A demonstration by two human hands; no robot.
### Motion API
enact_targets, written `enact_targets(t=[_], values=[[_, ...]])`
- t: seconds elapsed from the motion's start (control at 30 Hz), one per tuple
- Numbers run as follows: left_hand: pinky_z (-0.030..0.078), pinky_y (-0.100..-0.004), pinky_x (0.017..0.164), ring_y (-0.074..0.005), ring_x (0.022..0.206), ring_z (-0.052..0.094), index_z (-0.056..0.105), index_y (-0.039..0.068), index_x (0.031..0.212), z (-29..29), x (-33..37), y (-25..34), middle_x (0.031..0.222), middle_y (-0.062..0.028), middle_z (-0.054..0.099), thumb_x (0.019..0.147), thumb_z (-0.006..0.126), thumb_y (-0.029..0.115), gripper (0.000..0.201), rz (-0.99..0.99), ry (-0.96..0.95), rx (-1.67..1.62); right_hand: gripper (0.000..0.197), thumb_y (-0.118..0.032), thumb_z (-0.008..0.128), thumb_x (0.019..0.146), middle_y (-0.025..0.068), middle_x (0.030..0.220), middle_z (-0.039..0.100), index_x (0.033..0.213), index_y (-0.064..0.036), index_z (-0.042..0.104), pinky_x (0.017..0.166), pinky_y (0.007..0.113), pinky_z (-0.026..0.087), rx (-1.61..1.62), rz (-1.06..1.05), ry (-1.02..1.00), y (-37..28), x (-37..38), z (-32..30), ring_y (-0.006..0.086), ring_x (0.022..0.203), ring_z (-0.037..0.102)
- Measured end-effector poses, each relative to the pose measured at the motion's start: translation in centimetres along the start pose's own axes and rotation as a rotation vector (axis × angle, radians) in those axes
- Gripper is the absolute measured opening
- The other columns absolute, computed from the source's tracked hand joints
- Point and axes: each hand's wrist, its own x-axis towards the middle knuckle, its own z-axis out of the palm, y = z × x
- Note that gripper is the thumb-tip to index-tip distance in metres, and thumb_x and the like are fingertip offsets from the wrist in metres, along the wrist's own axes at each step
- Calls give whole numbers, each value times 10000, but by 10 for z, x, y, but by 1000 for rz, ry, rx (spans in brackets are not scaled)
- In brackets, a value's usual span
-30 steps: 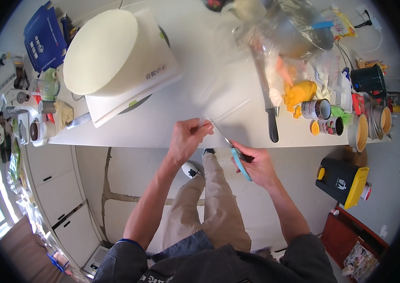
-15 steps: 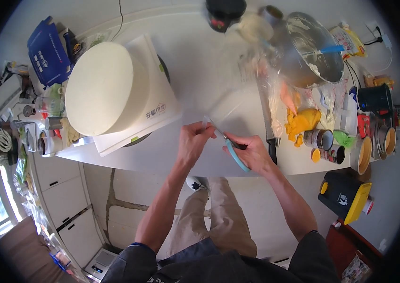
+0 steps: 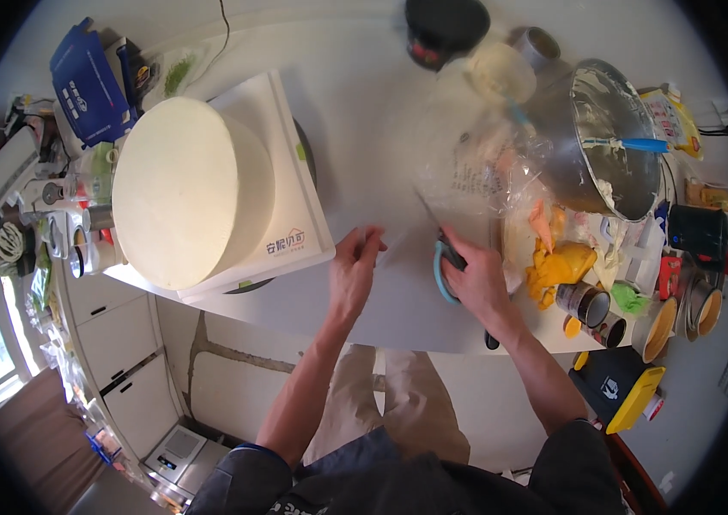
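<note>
My right hand (image 3: 477,283) is closed around scissors (image 3: 448,264) with teal-and-black handles. Their blades point away from me over the white table (image 3: 390,300). To the left, my left hand (image 3: 354,273) is held in a pinch, fingertips slightly blurred. A faint clear sliver shows beside them, too indistinct to name. Close to this hand, a white-frosted round cake (image 3: 177,193) sits on a white square board (image 3: 300,225) over a turntable. Nearest my right hand are a clear plastic bag (image 3: 476,176) and a knife's black handle (image 3: 491,340), partly hidden by my wrist.
A steel bowl (image 3: 557,163) smeared with cream holds a blue-handled spatula (image 3: 643,145) at the right. Nearer stand orange piping bags (image 3: 566,262), several open tins and a green bag (image 3: 630,298). At the back is a black tub (image 3: 445,30); a blue box (image 3: 89,90) stands far left.
My hands have moved apart: the right, still holding the scissors, went right, and the blades left the clear piece at my left fingertips. The view has shifted slightly.
</note>
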Motion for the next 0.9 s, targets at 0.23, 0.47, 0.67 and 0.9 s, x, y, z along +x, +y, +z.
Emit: enact_targets(t=[0.23, 0.47, 0.67, 0.9], values=[[454, -251, 695, -99, 773, 558, 725, -32, 1143, -15, -6, -11, 909, -73, 702, 1005, 600, 108, 234, -34, -65, -156, 508, -92, 730, 866, 161, 986, 698, 1352, -18, 601, 737, 408, 569, -443, 49, 86, 14, -22, -2, 338, 885, 691], [477, -272, 739, -112, 814, 579, 731, 35, 1177, -16, -21, 0, 923, -65, 713, 992, 618, 102, 227, -17, -81, 3, 394, -37, 720, 843, 165, 1006, 690, 1224, 28, 644, 806, 402, 568, -440, -42, 135, -8, -13, -8, 328, 987, 672], [512, -350, 718, -256, 797, 659, 692, 26, 1183, -15, -28, -20, 1019, -119, 702, 986, 592, 104, 234, 313, 79, 541, 207, -16, 701, 843, 161, 953, 686, 1048, 8, 696, 793, 397, 577, -497, 100, -22, -11, -3, -7, 328, 933, 679], [544, -503, 681, -392, 872, 665, 573, 48, 1019, 0, -20, -22, 962, -146, 632, 967, 657, 211, 191, 394, -53, 978, 224, 20, 647, 863, 194, 967, 677, 1082, 30, 692, 833, 438, 562, -51, -359, 271, -55, 101, -12, 354, 934, 659]])
